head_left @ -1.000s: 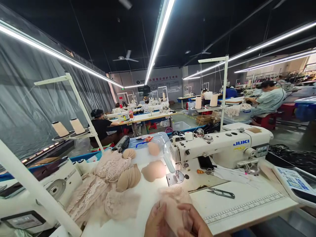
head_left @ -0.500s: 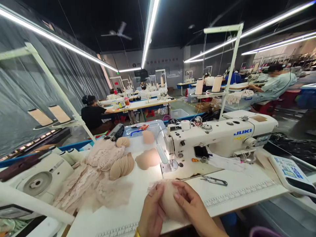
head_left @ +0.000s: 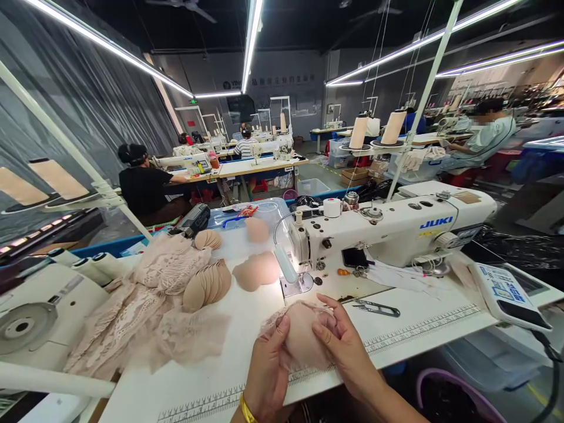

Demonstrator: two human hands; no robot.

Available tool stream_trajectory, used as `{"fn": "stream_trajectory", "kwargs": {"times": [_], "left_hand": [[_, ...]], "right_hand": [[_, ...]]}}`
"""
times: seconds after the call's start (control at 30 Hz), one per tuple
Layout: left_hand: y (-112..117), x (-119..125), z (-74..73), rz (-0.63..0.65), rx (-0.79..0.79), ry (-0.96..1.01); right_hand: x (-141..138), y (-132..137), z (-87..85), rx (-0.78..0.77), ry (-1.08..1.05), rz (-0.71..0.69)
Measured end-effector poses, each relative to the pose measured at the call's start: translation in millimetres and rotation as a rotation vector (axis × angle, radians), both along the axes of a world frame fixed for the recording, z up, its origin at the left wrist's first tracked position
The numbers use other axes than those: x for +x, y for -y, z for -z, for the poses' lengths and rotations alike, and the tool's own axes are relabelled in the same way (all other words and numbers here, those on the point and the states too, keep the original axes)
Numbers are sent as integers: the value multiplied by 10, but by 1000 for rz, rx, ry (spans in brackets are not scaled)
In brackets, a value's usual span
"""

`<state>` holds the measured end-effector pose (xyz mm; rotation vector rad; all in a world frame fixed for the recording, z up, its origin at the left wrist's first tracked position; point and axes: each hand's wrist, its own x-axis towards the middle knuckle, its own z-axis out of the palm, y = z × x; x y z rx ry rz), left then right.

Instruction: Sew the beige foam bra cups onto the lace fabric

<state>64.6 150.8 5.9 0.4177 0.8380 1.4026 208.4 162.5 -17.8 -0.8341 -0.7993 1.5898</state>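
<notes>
Between my two hands is a beige bra cup (head_left: 304, 335) with sheer lace fabric around its edge, held above the table's front part. My left hand (head_left: 269, 358) grips its left side, thumb on top. My right hand (head_left: 341, 338) has the right side, thumb pressed on the cup and fingers behind the lace. Just beyond them is the needle area of a white sewing machine (head_left: 388, 229), its lamp lit. Left of my hands lie beige lace pieces (head_left: 171, 264), a fanned stack of cup pads (head_left: 207, 285) and more moulded cups (head_left: 256, 270).
Thread snips (head_left: 376, 308) lie on the table right of my hands. A printed ruler strip (head_left: 423, 329) runs along the front edge. A control box (head_left: 506, 294) stands at the right, a clear plastic bin (head_left: 273, 211) behind the table. Other people sit at machines farther off.
My view has shifted, so the scene sits differently in frame. The cup has turned to show more of its face and lace edge, with both hands still gripping it.
</notes>
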Motion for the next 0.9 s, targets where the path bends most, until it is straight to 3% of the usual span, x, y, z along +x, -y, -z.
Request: {"fn": "stream_trajectory", "kwargs": {"times": [0.47,0.67,0.8,0.9], "left_hand": [[-54,49,-66,17,-73,118],[-80,126,-114,49,-28,52],[-146,20,-165,-23,-71,92],[-173,-149,-178,59,-51,38]], "right_hand": [[50,-50,68,11,-52,-72],[23,-21,48,21,-48,-55],[44,-25,227,127,37,-143],[125,-80,409,222,183,-253]]}}
